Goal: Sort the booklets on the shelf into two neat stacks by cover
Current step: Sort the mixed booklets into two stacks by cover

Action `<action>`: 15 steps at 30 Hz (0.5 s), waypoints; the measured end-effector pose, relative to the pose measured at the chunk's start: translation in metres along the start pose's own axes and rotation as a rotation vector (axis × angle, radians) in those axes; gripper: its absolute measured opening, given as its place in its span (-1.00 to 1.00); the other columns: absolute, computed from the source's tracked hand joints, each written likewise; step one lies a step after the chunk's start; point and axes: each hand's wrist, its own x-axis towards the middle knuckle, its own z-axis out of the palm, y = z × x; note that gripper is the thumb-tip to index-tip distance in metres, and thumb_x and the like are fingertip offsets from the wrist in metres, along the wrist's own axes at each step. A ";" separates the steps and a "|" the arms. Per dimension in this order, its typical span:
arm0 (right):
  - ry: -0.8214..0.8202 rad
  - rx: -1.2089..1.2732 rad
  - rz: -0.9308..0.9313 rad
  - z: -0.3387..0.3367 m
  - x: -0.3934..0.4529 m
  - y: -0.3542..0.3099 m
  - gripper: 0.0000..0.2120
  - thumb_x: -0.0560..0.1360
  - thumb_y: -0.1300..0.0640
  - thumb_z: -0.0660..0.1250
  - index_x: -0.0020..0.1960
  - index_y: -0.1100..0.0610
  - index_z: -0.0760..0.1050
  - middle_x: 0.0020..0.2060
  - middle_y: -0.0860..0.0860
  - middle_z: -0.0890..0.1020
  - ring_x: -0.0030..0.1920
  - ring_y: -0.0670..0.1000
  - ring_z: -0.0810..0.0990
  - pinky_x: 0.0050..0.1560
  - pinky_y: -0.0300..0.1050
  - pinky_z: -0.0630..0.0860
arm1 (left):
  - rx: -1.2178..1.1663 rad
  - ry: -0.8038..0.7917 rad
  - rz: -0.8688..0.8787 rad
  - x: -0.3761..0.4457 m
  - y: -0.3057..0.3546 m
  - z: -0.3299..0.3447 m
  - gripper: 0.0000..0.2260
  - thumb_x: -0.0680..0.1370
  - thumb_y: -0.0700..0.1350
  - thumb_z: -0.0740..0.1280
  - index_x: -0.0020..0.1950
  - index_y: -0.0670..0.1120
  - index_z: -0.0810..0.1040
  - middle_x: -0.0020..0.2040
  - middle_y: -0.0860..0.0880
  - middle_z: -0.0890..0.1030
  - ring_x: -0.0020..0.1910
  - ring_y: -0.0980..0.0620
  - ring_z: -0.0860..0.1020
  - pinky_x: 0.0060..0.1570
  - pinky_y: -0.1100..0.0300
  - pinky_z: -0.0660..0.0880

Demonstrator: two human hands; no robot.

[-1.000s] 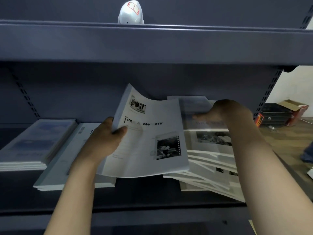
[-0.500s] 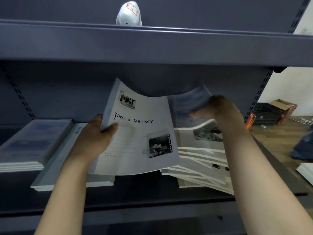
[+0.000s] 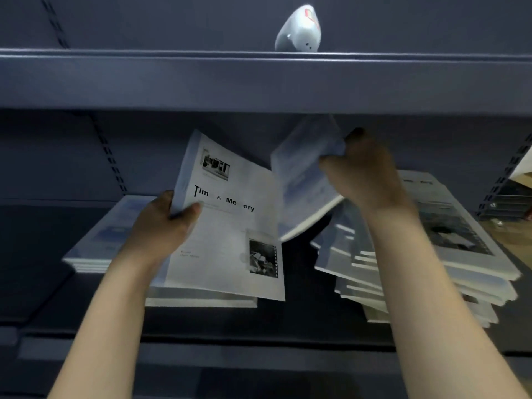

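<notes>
My left hand (image 3: 161, 226) grips the left edge of a white booklet (image 3: 230, 226) titled "Time & Memory", held tilted above the shelf. My right hand (image 3: 362, 171) grips a blue-cover booklet (image 3: 302, 182) by its top right corner, lifted off the messy pile (image 3: 417, 260) of mixed booklets on the right. At the far left lies a stack of blue-cover booklets (image 3: 106, 240). A stack of white booklets (image 3: 201, 299) lies under the held white one, mostly hidden by it.
The dark shelf board (image 3: 259, 326) carries all the stacks, with the upper shelf edge (image 3: 259, 82) close above the raised booklets. A white rounded object (image 3: 299, 30) stands on the upper shelf. Boxes and wooden floor show at the far right.
My right hand has lifted the blue-cover booklet up off the right pile and swung it left. My left hand keeps holding the white booklet. The camera moved closer and looks further up.
</notes>
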 end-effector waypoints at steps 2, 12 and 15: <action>-0.037 -0.061 -0.048 0.013 -0.009 -0.011 -0.75 0.48 0.20 0.21 0.15 0.18 0.32 -0.09 0.16 0.49 -0.03 0.22 0.51 -0.15 -0.10 0.26 | -0.007 -0.023 -0.028 0.002 -0.013 -0.016 -0.77 0.54 0.02 0.31 -0.01 -0.15 0.52 -0.29 -0.01 0.54 -0.30 0.03 0.47 -0.27 0.15 0.36; -0.147 -0.172 -0.007 0.047 -0.045 -0.020 -0.83 0.50 0.20 0.19 0.08 0.10 0.32 -0.26 0.03 0.41 -0.19 0.13 0.39 -0.18 -0.10 0.29 | -0.021 -0.133 -0.111 0.013 -0.064 -0.033 -0.81 0.54 0.02 0.32 0.08 -0.02 0.56 -0.08 0.13 0.62 -0.13 0.21 0.53 -0.25 0.31 0.38; -0.146 -0.194 0.035 0.050 -0.053 -0.020 -0.86 0.48 0.20 0.19 0.02 0.08 0.29 -0.27 0.03 0.40 -0.19 0.14 0.38 -0.16 -0.09 0.31 | 0.052 -0.152 -0.087 0.025 -0.064 -0.025 -0.84 0.54 0.04 0.31 0.00 -0.04 0.53 -0.16 0.08 0.59 -0.22 0.19 0.50 -0.33 0.31 0.35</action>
